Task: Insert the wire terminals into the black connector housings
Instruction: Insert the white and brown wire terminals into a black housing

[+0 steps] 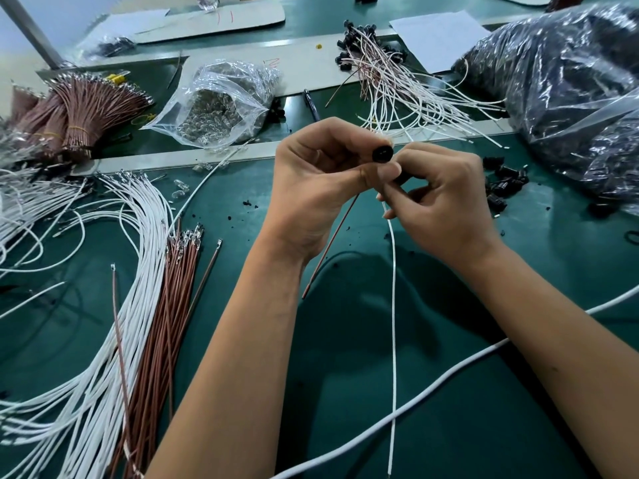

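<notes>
Housing (382, 154) sits pinched in my left hand (311, 188) above the surface (345, 375). My right hand (446, 202) pinches the white wire (393, 305); brown wire (332, 243) hangs below. I should line up the tip squarely and push gently until seated.

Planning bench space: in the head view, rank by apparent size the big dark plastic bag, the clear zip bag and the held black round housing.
1. Dark plastic bag
2. Clear zip bag
3. Black round housing, by far the smallest

Red marks on cardboard sheets (242, 15), not legible.
</notes>
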